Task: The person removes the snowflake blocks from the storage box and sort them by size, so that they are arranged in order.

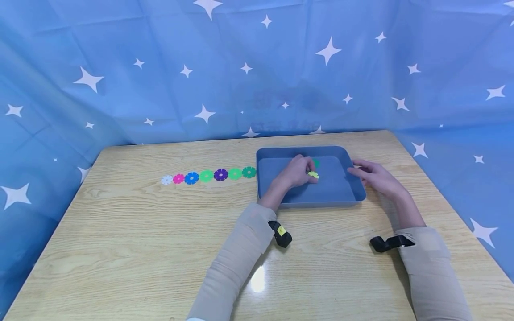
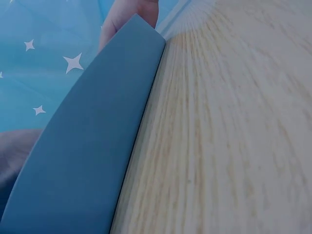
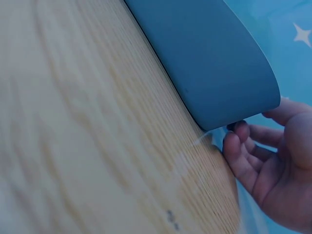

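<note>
Inside the blue tray (image 1: 333, 196), my left hand (image 1: 296, 173) pinches a yellow-green snowflake disc (image 1: 313, 174). A green snowflake disc (image 1: 316, 162) lies in the tray just behind it, partly hidden by the fingers. At the tray's right end is my right hand (image 1: 375, 175), its thumb over the rim and its other fingers outside the wall. The right wrist view shows those curled fingers (image 3: 239, 151) at the tray's corner. From the left wrist, the tray's outer wall (image 2: 92, 126) hides the left hand's work.
Left of the tray runs a row of snowflake discs: white (image 1: 166, 179), pink (image 1: 178, 179), blue (image 1: 191, 178), light green (image 1: 206, 176), purple (image 1: 221, 174), light green (image 1: 234, 174) and green (image 1: 249, 172). A starred blue curtain (image 1: 225, 80) hangs behind the wooden table (image 1: 132, 232).
</note>
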Action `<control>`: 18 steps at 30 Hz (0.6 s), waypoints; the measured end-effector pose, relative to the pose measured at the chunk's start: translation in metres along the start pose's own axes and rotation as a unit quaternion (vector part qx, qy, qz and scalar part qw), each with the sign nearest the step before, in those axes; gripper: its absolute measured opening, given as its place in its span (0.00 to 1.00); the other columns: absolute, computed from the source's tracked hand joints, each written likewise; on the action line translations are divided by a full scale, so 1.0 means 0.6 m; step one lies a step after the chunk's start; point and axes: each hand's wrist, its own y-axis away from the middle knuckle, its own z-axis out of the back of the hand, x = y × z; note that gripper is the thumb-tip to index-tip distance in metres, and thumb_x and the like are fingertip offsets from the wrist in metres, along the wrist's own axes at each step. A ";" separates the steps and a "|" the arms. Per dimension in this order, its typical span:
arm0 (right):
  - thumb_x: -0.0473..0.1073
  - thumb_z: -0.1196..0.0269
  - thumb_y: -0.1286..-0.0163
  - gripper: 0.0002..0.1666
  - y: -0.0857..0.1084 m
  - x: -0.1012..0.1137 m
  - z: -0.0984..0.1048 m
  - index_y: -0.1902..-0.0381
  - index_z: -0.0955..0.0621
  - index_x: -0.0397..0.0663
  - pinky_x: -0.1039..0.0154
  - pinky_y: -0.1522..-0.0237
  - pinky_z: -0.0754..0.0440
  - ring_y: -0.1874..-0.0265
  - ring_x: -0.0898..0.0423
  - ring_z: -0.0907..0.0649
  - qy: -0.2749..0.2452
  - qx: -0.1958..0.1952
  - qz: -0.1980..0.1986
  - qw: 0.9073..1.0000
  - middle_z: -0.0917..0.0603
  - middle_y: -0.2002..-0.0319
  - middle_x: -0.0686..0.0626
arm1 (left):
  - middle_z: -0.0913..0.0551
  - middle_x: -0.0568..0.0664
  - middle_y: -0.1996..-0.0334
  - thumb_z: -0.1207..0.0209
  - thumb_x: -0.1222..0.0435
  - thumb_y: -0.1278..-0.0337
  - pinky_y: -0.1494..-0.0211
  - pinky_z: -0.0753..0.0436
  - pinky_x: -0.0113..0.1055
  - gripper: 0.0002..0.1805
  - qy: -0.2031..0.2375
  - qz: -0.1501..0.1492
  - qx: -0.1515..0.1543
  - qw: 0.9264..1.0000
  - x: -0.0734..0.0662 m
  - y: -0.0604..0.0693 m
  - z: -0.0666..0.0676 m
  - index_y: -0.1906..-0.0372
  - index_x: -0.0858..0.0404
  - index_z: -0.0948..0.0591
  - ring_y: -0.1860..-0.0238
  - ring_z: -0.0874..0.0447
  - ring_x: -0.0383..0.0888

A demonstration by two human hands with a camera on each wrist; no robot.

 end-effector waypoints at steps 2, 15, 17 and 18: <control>0.59 0.47 0.20 0.45 0.000 0.001 0.000 0.22 0.45 0.35 0.67 0.58 0.24 0.57 0.57 0.25 0.003 0.001 0.000 1.000 0.31 0.36 0.36 | 0.26 0.47 0.65 0.30 0.62 0.39 0.60 0.29 0.29 0.14 0.026 0.001 -0.001 1.000 0.001 0.002 0.002 0.55 0.61 0.23 0.64 0.31 0.41; 0.61 0.48 0.21 0.45 -0.003 -0.001 0.001 0.21 0.46 0.36 0.63 0.58 0.25 0.60 0.55 0.25 0.014 0.003 -0.007 1.000 0.28 0.45 0.39 | 0.20 0.49 0.71 0.41 0.68 0.29 0.72 0.28 0.31 0.04 0.136 -0.012 -0.046 0.990 0.018 0.039 0.032 0.53 0.60 0.20 0.76 0.26 0.41; 0.60 0.48 0.20 0.45 -0.004 -0.003 0.001 0.21 0.46 0.36 0.62 0.58 0.26 0.61 0.54 0.25 0.018 0.002 -0.006 1.000 0.28 0.48 0.40 | 0.18 0.49 0.68 0.41 0.68 0.29 0.69 0.24 0.31 0.05 0.150 -0.023 -0.055 0.987 0.020 0.049 0.040 0.53 0.60 0.20 0.71 0.21 0.44; 0.60 0.49 0.20 0.45 -0.004 -0.004 0.001 0.21 0.46 0.36 0.62 0.58 0.26 0.62 0.55 0.25 0.019 0.002 -0.006 1.000 0.28 0.49 0.41 | 0.18 0.50 0.67 0.41 0.68 0.29 0.67 0.22 0.32 0.05 0.160 -0.027 -0.058 0.985 0.021 0.053 0.045 0.53 0.61 0.20 0.69 0.19 0.46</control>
